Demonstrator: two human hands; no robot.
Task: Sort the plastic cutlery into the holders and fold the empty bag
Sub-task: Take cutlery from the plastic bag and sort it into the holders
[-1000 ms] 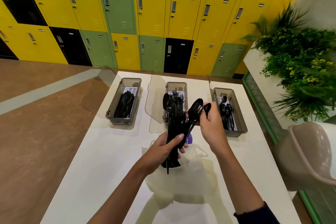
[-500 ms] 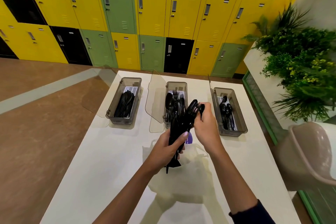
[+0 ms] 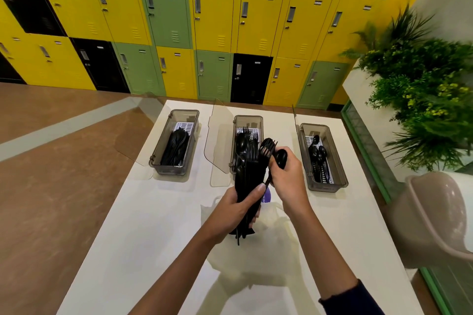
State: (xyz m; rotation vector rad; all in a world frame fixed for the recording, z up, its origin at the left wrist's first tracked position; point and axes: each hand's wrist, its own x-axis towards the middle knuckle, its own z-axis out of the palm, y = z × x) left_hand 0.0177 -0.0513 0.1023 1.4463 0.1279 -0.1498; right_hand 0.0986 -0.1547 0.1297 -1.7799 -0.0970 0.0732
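Cutlery [image 3: 247, 174], a black plastic bundle, stands upright in my left hand [image 3: 238, 208], fingers and thumb wrapped round the handles, heads up. My right hand [image 3: 288, 178] is closed on a spoon [image 3: 281, 157] just beside the bundle's top, with what looks like a fork [image 3: 267, 147] caught against it, its thin handle running down between my two hands. I judge I am drawing one piece out to sort it. To do that well I should grip firmly but low on the handles, so the heads can slide free, and lift the spoon along the bundle rather than sideways, or the tines may snag and drag others out. Just beyond my right hand lies the spoon holder [image 3: 340, 174]; straight past the bundle, the fork holder [image 3: 259, 120]; well off past my left hand, a third holder [image 3: 163, 146] of long dark pieces I cannot identify. Under my wrists the pale bag [image 3: 268, 245] lies crumpled on the white table [image 3: 143, 225], not yet folded
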